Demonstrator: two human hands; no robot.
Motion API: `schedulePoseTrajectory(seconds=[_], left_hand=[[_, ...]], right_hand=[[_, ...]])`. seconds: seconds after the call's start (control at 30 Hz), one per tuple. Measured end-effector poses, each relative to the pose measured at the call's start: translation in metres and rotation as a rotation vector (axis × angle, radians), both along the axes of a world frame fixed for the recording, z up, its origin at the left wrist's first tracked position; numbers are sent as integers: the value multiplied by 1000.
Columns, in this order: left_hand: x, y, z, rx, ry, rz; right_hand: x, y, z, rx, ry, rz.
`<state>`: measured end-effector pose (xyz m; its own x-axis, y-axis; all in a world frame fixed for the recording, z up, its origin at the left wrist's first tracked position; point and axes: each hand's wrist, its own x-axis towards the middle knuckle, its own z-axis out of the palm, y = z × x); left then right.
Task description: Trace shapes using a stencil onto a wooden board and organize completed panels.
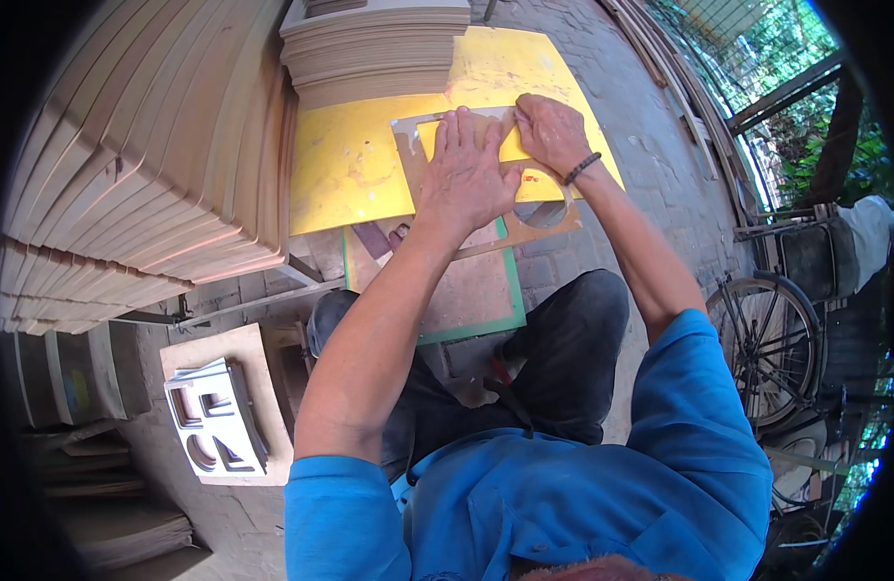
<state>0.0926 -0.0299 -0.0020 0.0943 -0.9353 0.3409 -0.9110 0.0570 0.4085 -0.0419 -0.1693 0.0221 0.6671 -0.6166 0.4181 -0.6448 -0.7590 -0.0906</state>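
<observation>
From my end I've got a yellow, scuffed, flat work surface point(345, 174) as landmark. The thin brown flat panel point(411, 150) with cut-out openings lies on it, its near part sticking out past the yellow surface's near edge. Yellow shows through the big opening.

Left hand point(466, 179): palm down on the panel over the yellow surface, fingers extended and slightly spread, thumb out to the side. Right hand point(555, 136): over the yellow surface's right part, at the panel's far right edge, fingers curled in. I can't tell whether it pinches anything; fingertips are hidden. Dark beaded bracelet point(582, 168) on that wrist.

Stack of thin brown boards point(374, 58) sits on the yellow surface's far part. Tall pile of tan wooden sheets point(166, 136) rises left of it. Green-edged pale rectangular board point(476, 290) is on its near side. White flat pieces with shaped cut-outs point(214, 426) lie nearer me and left of it, on a tan board point(258, 358). Black spoked bicycle wheel point(764, 324) is off to its right.
</observation>
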Motion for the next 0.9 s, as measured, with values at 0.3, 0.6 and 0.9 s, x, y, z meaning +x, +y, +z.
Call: schedulePoseTrajectory(seconds=[0.3,0.6,0.9], left_hand=[[-3,0,-2,4,-16,3],[0,-1,-1,-12,-2,14],[2,-3,-3,10,-54,37]], right_hand=[[0,0,-1,10,41,0],[8,-25,16,123,111,-89],[-9,-14,3,42,-90,62]])
